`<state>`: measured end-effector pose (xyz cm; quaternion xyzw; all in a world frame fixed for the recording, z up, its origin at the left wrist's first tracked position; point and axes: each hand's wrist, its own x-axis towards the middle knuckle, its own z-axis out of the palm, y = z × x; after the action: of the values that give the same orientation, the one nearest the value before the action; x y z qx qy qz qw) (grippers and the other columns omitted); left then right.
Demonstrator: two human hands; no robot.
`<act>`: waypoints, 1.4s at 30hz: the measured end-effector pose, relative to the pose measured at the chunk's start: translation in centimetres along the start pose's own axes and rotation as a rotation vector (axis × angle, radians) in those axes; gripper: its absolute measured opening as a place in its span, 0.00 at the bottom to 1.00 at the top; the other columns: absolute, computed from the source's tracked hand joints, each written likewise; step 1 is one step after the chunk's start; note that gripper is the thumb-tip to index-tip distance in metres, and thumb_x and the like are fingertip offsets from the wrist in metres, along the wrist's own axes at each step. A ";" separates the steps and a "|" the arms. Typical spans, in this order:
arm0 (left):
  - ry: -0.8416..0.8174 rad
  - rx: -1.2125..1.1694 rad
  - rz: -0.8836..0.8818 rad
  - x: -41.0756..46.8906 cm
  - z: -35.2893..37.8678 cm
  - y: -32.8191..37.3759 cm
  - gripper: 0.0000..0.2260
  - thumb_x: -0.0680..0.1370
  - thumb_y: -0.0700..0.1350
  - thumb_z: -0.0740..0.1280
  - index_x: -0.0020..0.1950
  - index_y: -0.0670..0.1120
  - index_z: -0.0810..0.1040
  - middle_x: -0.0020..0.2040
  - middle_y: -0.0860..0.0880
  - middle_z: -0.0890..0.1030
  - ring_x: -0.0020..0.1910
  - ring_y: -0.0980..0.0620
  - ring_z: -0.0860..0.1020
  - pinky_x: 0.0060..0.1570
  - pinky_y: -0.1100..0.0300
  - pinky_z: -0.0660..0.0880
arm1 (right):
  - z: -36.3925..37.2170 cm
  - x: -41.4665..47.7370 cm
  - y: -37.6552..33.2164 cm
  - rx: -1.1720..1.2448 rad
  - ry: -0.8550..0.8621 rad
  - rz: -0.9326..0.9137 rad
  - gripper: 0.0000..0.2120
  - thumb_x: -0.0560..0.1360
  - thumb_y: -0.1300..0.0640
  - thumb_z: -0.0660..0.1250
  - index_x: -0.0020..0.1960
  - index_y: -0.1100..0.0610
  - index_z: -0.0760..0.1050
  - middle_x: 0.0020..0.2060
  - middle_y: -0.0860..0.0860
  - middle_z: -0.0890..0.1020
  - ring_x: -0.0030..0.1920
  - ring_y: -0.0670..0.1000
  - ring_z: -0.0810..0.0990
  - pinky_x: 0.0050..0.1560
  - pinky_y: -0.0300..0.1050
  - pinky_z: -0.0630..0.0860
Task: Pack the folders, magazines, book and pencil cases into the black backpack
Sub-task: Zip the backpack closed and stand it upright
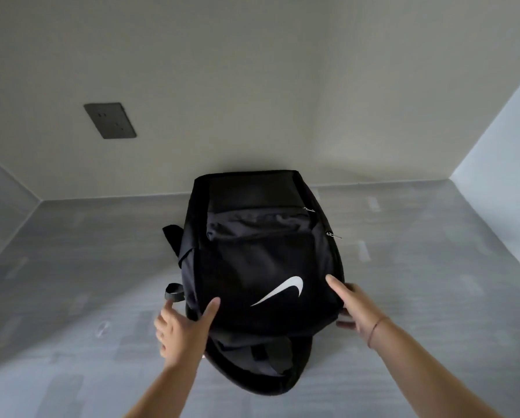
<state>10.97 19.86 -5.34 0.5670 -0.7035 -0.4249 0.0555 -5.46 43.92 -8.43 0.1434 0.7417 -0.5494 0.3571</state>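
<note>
A black backpack (pixel 261 260) with a white swoosh logo lies flat on the grey surface, its bottom toward the wall and its top end nearest me. The main compartment at the near end gapes open, dark inside. My left hand (pixel 182 330) rests at the bag's near left corner, thumb pressed on the fabric, fingers spread. My right hand (pixel 353 309) holds the bag's near right edge, thumb on top and fingers curled beneath. No folders, magazines, book or pencil cases are in sight.
The grey wood-grain surface (pixel 418 282) runs back to a pale wall with a dark socket plate (pixel 110 120). A light side wall (pixel 500 152) closes in on the right. A strap loop (pixel 174 292) sticks out at the bag's left.
</note>
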 end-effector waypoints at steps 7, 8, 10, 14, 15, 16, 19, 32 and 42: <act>-0.534 -0.378 -0.412 1.4 1.7 -1.2 0.28 0.64 0.54 0.77 0.58 0.44 0.74 0.51 0.45 0.81 0.51 0.44 0.78 0.47 0.51 0.75 | 3.7 -2.1 0.8 0.133 0.043 -0.097 0.13 0.77 0.63 0.64 0.61 0.60 0.72 0.48 0.58 0.80 0.47 0.57 0.78 0.40 0.49 0.78; -0.578 -0.423 -0.441 1.6 2.0 -1.6 0.26 0.64 0.53 0.77 0.57 0.43 0.75 0.51 0.44 0.81 0.51 0.44 0.79 0.50 0.50 0.76 | 3.9 -2.3 0.5 0.124 0.084 -0.135 0.12 0.76 0.65 0.64 0.60 0.63 0.73 0.47 0.59 0.80 0.46 0.58 0.78 0.43 0.51 0.78; -0.662 -0.556 -0.502 1.7 2.2 -1.9 0.25 0.65 0.48 0.77 0.58 0.40 0.77 0.52 0.41 0.83 0.52 0.41 0.80 0.53 0.48 0.78 | 4.2 -2.8 0.0 0.077 0.140 -0.224 0.11 0.76 0.67 0.64 0.58 0.66 0.74 0.44 0.59 0.80 0.46 0.59 0.79 0.48 0.52 0.76; -0.588 -0.655 -0.452 1.4 1.5 -1.2 0.22 0.66 0.41 0.76 0.57 0.37 0.76 0.50 0.38 0.83 0.47 0.40 0.81 0.42 0.52 0.79 | 4.6 -4.9 -1.8 -0.043 0.203 -0.412 0.04 0.73 0.66 0.68 0.47 0.60 0.77 0.38 0.55 0.82 0.46 0.58 0.82 0.47 0.52 0.78; -0.552 -0.679 -0.434 1.4 1.1 -0.7 0.21 0.66 0.40 0.76 0.57 0.37 0.76 0.49 0.38 0.83 0.46 0.41 0.81 0.40 0.53 0.78 | 4.7 -5.4 -2.6 -0.073 0.221 -0.461 0.03 0.72 0.64 0.69 0.44 0.58 0.78 0.37 0.52 0.83 0.44 0.57 0.82 0.45 0.50 0.78; -0.523 -0.710 -0.413 1.5 0.4 0.0 0.20 0.67 0.40 0.75 0.56 0.37 0.76 0.48 0.39 0.83 0.45 0.41 0.81 0.39 0.54 0.77 | 4.8 -6.0 -3.6 -0.098 0.241 -0.513 0.03 0.71 0.64 0.70 0.42 0.57 0.78 0.35 0.51 0.83 0.41 0.55 0.82 0.42 0.47 0.77; -0.466 -0.779 -0.307 2.1 -2.4 3.1 0.17 0.68 0.40 0.74 0.54 0.38 0.77 0.46 0.40 0.83 0.42 0.44 0.81 0.34 0.57 0.75 | 5.8 -7.7 -7.5 -0.105 0.304 -0.629 0.05 0.70 0.61 0.71 0.36 0.60 0.77 0.30 0.51 0.81 0.33 0.51 0.78 0.34 0.44 0.72; -0.408 -0.855 0.061 6.2 -12.9 22.0 0.17 0.65 0.48 0.73 0.50 0.44 0.81 0.41 0.43 0.84 0.36 0.44 0.82 0.28 0.60 0.75 | 8.9 -11.0 -23.8 0.194 0.330 -0.918 0.13 0.73 0.61 0.67 0.31 0.60 0.68 0.27 0.54 0.69 0.33 0.52 0.69 0.35 0.47 0.66; -0.348 -0.764 0.214 8.3 -10.6 25.6 0.40 0.64 0.65 0.71 0.69 0.46 0.67 0.61 0.45 0.77 0.59 0.43 0.76 0.64 0.47 0.71 | 6.6 -6.4 -21.9 -0.430 0.026 -0.963 0.43 0.55 0.39 0.77 0.60 0.26 0.54 0.73 0.40 0.51 0.72 0.47 0.56 0.72 0.49 0.59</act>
<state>-5.19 7.03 14.92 0.3495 -0.5495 -0.7357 0.1858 -11.77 31.28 10.60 -0.2831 0.8239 -0.4850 0.0762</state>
